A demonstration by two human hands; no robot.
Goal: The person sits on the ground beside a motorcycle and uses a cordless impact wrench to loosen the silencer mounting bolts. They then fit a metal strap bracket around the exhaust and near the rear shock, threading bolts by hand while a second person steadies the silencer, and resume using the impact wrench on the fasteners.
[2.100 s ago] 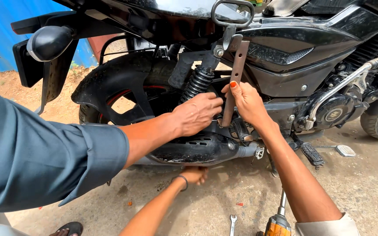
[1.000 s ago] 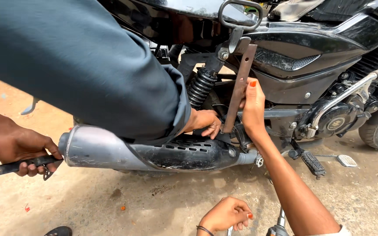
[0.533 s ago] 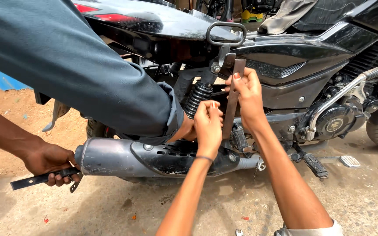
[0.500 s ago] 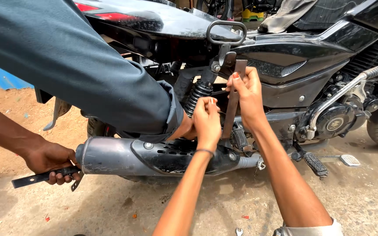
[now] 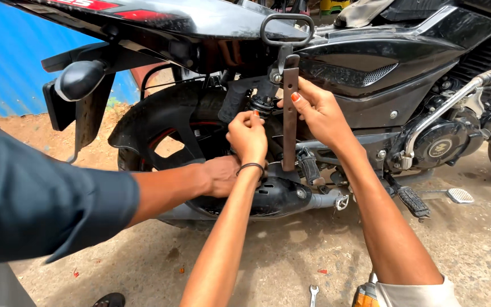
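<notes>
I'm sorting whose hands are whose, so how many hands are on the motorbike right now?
3. The left hand is at the shock absorber; the right hand grips the rusty metal bar; a co-worker's hand rests on the exhaust. Others may be hidden.

A small round gold emblem [image 5: 442,149] sits on the motorcycle's black engine cover [image 5: 447,142], at the right. Red lettering [image 5: 66,3] runs along the black tail panel [image 5: 160,20] at the top left. There are no packages, signs or screens.
</notes>
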